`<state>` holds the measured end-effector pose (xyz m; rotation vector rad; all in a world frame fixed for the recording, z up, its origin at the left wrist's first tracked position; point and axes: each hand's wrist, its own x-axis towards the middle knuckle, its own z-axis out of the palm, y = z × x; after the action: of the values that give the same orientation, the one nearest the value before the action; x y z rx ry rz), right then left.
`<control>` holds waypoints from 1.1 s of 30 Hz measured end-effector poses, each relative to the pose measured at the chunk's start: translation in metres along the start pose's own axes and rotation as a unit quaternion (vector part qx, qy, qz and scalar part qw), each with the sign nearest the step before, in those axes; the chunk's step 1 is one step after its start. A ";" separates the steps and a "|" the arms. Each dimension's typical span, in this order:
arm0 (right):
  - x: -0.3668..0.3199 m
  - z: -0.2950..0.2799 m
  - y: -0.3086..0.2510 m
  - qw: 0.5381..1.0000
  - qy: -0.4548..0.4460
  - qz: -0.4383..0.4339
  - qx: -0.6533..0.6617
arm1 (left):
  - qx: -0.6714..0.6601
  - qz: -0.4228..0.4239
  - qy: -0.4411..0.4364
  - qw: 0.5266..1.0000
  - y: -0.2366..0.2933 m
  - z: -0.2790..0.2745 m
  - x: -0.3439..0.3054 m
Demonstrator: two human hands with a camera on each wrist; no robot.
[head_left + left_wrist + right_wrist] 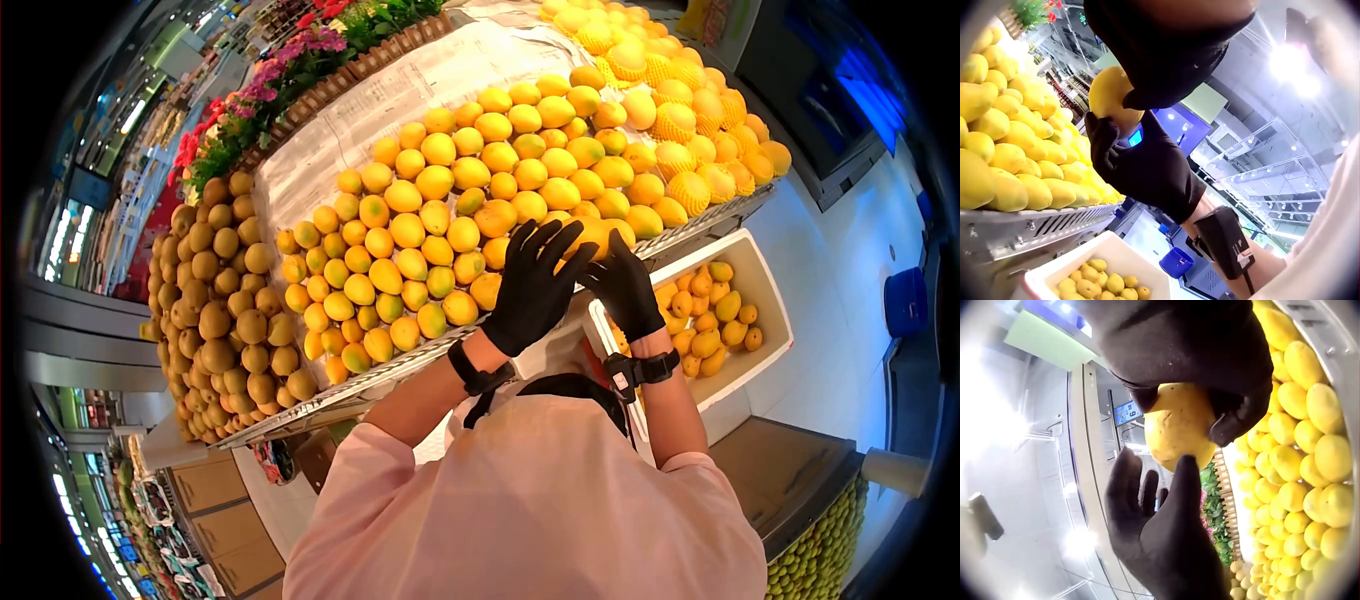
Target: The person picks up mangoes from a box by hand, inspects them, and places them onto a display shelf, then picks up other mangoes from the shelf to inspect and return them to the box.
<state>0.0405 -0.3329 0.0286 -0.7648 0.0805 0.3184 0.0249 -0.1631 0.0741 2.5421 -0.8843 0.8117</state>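
Both hands wear black gloves and meet at a yellow mango (1179, 428) above the display's front edge. The right hand (622, 292) grips it, thumb on one side and curled fingers on the other; dark specks mark its skin in the right wrist view. The left hand (535, 285) has its fingers spread, with its thumb tip against the mango, as the right wrist view shows. In the left wrist view, the same mango (1109, 94) is partly covered by both hands. Rows of yellow mangoes (435, 182) lie just beyond the hands.
A white foam box (768, 290) of smaller mangoes stands below on the right. Net-wrapped yellow fruit (688, 190) fills the display's right end, and brown round fruit (215, 320) its left. Paper sheeting (400, 95) and flowers (290, 70) lie behind. A metal ledge (1035, 228) edges the front.
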 end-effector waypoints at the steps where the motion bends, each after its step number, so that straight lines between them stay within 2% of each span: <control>1: 0.004 0.006 0.002 0.996 0.018 0.034 0.080 | 0.002 -0.004 -0.012 1.000 -0.002 -0.001 0.002; 6: 0.011 0.028 -0.001 0.996 0.041 0.025 -0.074 | 0.022 -0.040 -0.018 0.999 -0.023 0.001 0.005; 8: 0.011 0.030 0.001 0.956 -0.009 -0.088 -0.281 | 0.021 -0.063 -0.024 0.997 -0.031 -0.003 0.006; 10: 0.009 0.039 -0.002 0.981 0.032 -0.038 -0.188 | -0.004 -0.100 -0.019 0.995 -0.036 -0.007 0.004; 13: 0.014 0.037 0.002 0.981 0.005 -0.072 -0.183 | -0.043 -0.144 0.002 0.989 -0.044 -0.009 0.002; 14: 0.016 0.040 0.001 0.968 -0.013 -0.099 -0.231 | -0.073 -0.157 0.016 0.985 -0.048 -0.009 0.002; 16: 0.014 0.049 0.002 0.965 -0.013 -0.112 -0.237 | -0.099 -0.175 0.036 0.979 -0.057 -0.010 0.001; 19: 0.009 0.071 -0.005 0.945 -0.015 -0.107 -0.309 | -0.100 -0.177 0.064 0.977 -0.067 -0.016 -0.001; 21: 0.011 0.076 0.002 0.944 -0.038 -0.135 -0.300 | -0.119 -0.184 0.090 0.972 -0.073 -0.016 -0.004; 25: 0.012 0.091 0.010 0.947 -0.023 -0.128 -0.292 | -0.158 -0.191 0.131 0.960 -0.083 -0.021 -0.008; 28: 0.016 0.098 0.017 0.937 -0.056 -0.149 -0.312 | -0.189 -0.186 0.143 0.954 -0.096 -0.027 -0.013; 33: 0.017 0.122 0.028 0.950 -0.083 -0.132 -0.270 | -0.259 -0.214 0.194 0.922 -0.135 -0.043 -0.019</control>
<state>0.0430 -0.2253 0.0946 -1.2739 -0.2793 0.1446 0.0825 -0.0323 0.0805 1.9098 -0.3315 0.7720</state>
